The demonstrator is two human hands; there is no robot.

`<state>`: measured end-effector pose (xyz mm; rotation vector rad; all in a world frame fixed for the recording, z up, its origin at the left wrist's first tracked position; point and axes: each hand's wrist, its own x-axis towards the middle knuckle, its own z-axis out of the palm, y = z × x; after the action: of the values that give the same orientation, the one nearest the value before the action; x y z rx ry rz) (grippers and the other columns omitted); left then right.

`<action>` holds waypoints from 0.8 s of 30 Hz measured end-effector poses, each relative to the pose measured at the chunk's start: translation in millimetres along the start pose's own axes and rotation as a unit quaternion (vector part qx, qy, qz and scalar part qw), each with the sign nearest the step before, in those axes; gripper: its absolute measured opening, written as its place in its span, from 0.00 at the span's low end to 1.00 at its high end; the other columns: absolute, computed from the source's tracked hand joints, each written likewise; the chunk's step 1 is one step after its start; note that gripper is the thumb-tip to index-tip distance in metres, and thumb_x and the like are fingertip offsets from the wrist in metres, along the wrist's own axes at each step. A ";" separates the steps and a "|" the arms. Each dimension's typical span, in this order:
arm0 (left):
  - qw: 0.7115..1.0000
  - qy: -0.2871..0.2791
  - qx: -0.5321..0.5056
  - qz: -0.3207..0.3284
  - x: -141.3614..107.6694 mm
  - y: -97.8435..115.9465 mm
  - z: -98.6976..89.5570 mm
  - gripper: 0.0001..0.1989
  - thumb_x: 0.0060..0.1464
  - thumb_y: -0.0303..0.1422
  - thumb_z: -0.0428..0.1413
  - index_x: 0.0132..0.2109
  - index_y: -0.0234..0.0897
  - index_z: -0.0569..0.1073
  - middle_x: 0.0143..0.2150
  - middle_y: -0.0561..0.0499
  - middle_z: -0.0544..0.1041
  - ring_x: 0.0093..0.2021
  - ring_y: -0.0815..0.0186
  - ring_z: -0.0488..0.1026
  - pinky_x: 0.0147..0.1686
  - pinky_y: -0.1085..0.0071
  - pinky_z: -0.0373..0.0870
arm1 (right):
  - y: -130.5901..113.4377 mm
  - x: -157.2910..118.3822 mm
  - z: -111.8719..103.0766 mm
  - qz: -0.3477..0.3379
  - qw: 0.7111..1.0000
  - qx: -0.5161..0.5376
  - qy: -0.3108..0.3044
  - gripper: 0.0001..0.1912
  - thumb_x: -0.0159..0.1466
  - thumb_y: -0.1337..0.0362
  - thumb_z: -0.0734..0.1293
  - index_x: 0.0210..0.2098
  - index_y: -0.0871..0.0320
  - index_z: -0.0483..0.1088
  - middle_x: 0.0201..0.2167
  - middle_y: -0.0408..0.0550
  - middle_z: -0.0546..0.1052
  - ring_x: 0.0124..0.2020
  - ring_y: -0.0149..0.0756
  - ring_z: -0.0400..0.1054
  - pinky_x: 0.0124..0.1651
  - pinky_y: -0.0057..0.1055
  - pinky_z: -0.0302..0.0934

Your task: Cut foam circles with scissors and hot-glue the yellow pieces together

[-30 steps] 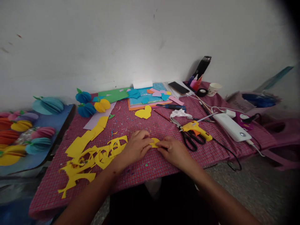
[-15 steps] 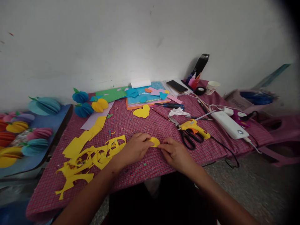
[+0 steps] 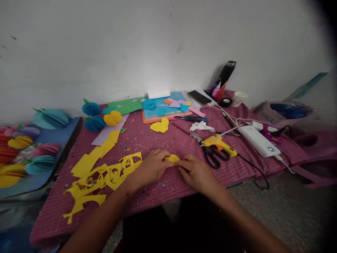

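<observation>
Between my two hands, near the table's front edge, is a small yellow paper piece with a rounded far edge. My left hand pinches its left end, fingers closed. The fingertips of my right hand are closed on its right end. Left of my left hand lie cut yellow paper scraps full of curved holes. Several yellow cut-out shapes rest together beyond my hands. A yellow glue gun lies to the right, over black-handled scissors.
Paper fruit ornaments stand at the back left, more on a blue surface. Coloured paper sheets, a phone, a black flask and a paper cup line the back. A white power bank with cables lies right.
The yellow paper piece now shows a narrower outline, its near edge folded or tilted up. My right fingertips have shifted slightly left along it. Other things look the same.
</observation>
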<state>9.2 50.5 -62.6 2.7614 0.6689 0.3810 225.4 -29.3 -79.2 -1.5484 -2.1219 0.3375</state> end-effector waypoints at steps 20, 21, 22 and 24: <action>0.992 0.108 -0.026 -0.060 -9.4 -5.5 -6.0 0.14 0.60 0.29 0.52 0.52 0.42 0.75 0.55 0.46 0.72 0.55 0.58 0.68 0.56 0.56 0.65 | -6.8 11.4 -3.3 0.060 0.998 -0.019 0.014 0.13 0.67 0.63 0.63 0.50 0.56 0.73 0.41 0.53 0.79 0.40 0.43 0.74 0.43 0.36 0.65; 0.990 0.119 -0.019 -0.076 -10.5 -6.7 -6.0 0.14 0.60 0.31 0.53 0.52 0.42 0.74 0.55 0.45 0.71 0.55 0.56 0.68 0.56 0.54 0.65 | -8.5 13.6 -3.2 0.066 0.997 -0.025 0.012 0.12 0.67 0.62 0.64 0.48 0.56 0.74 0.39 0.52 0.80 0.39 0.43 0.74 0.42 0.36 0.65; 0.988 0.124 -0.013 -0.087 -11.3 -7.2 -5.8 0.15 0.59 0.33 0.55 0.52 0.41 0.74 0.56 0.44 0.71 0.56 0.55 0.67 0.56 0.53 0.65 | -10.0 15.4 -2.9 0.070 0.997 -0.030 0.011 0.10 0.67 0.62 0.64 0.46 0.55 0.74 0.38 0.52 0.80 0.38 0.43 0.74 0.41 0.35 0.64; 0.989 0.117 -0.003 -0.095 -11.4 -6.4 -5.2 0.16 0.56 0.37 0.58 0.52 0.41 0.74 0.56 0.43 0.70 0.57 0.52 0.66 0.56 0.51 0.64 | -12.4 17.7 -2.2 0.078 0.996 -0.035 0.009 0.08 0.66 0.62 0.65 0.43 0.55 0.74 0.36 0.51 0.80 0.37 0.42 0.74 0.38 0.33 0.62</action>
<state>-4.8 51.6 -62.0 2.6402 0.9759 0.6682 212.1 -16.9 -67.2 -1.7561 -2.0228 0.3030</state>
